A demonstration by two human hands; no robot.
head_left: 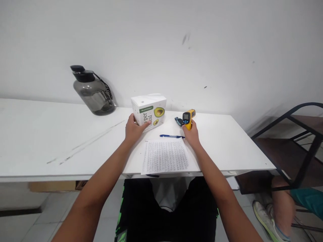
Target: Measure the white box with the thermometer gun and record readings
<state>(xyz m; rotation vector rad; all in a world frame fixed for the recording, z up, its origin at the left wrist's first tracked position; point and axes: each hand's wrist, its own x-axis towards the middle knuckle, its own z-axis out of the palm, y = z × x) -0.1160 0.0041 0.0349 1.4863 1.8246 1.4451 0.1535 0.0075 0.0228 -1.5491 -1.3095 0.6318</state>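
Note:
My left hand (136, 129) grips the lower left side of a white box (149, 110) with avocado pictures and a green label, its thumb across the front. The box is slightly tilted. My right hand (191, 132) is wrapped round the handle of a yellow infrared thermometer (187, 118), whose small screen and buttons face me. Just left of it lies a small dark object (178, 121), partly hidden, whose kind I cannot make out. Between my hands are a blue pen (171, 136) and a sheet of paper (166, 156) covered in rows of handwriting.
A large grey water bottle (93, 92) with a black lid stands at the back left of the white table (75, 134), near the wall. Right of the table is a dark-framed rack or chair (290, 148). Another person's leg and shoe (267, 218) show below it.

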